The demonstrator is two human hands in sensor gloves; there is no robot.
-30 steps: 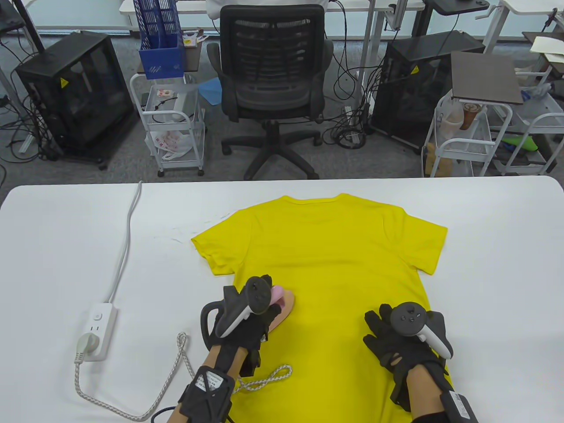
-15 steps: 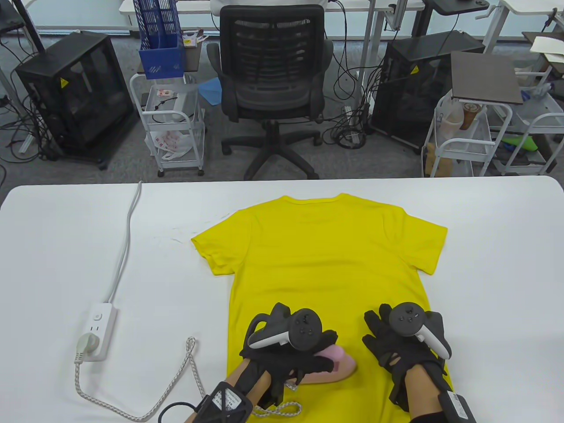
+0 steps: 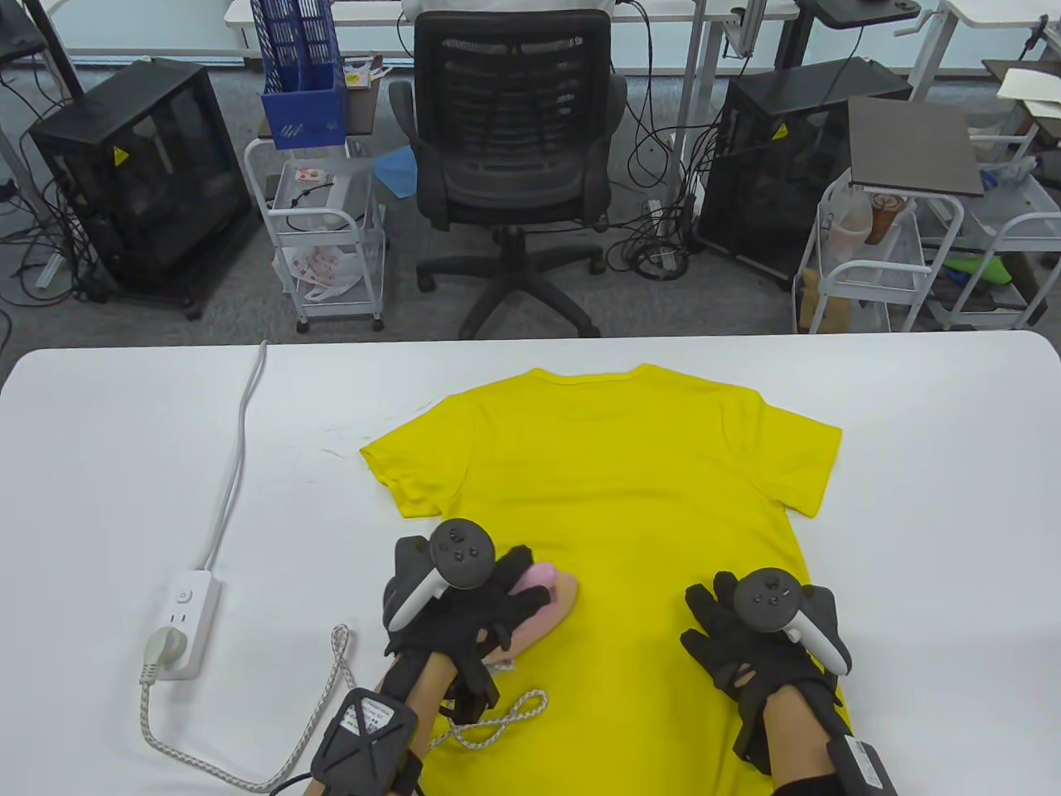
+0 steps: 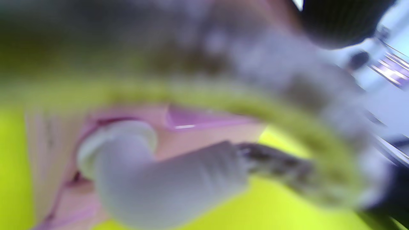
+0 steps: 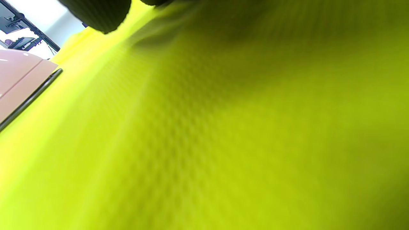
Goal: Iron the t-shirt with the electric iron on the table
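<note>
1. Yellow t-shirt (image 3: 630, 497): I see it spread flat on the white surface (image 3: 928, 497), collar away from me.
2. My left hand (image 3: 464, 613): its grip holds the pink iron (image 3: 547, 601) on the shirt's left hem side.
3. My right hand (image 3: 754, 647): fingers spread, palm flat on the shirt's lower right.
4. Braided cord (image 3: 340, 672): runs to the power strip (image 3: 182, 630) at left.

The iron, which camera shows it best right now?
The table view: the pink iron sits on the yellow t-shirt, gripped by the left hand. The left wrist view shows only a blurred close-up; the right wrist view catches just its edge.
</note>
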